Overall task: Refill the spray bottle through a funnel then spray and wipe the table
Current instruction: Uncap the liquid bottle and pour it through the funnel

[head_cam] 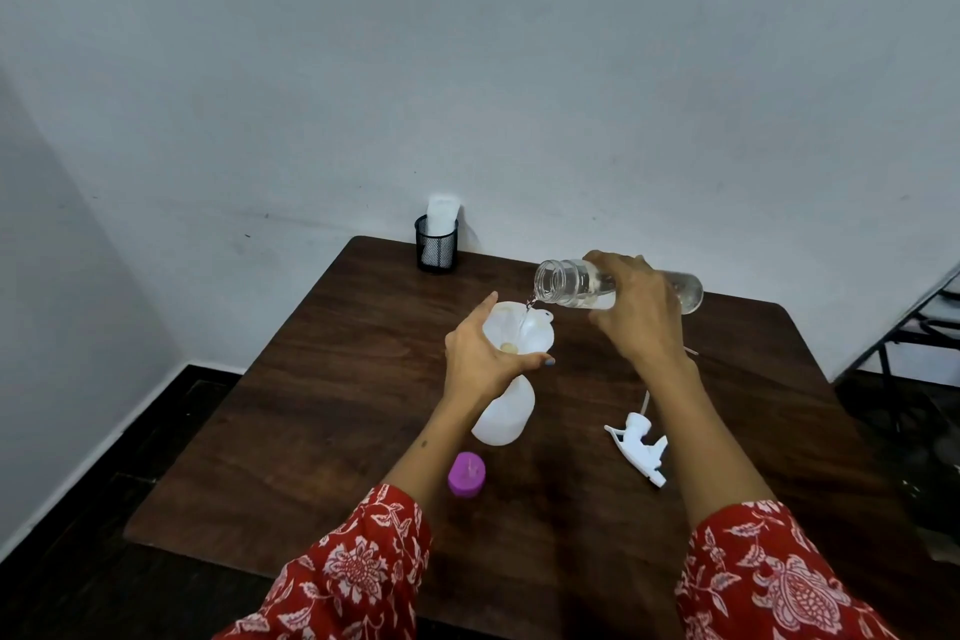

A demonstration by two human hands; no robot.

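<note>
The refill is under way: the right hand [636,307] grips a tilted clear bottle [576,283], trickling water into the funnel [524,327], which the left hand [480,356] holds steady on the spray bottle [506,416] mid-table. Next, I judge, comes refitting the trigger head [638,442] lying nearby; the purple cap [466,474] and mesh cup [436,244] stand clear of the work

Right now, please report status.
Left hand grips funnel on spray bottle. Right hand pours clear bottle. Trigger head lies aside.
</note>
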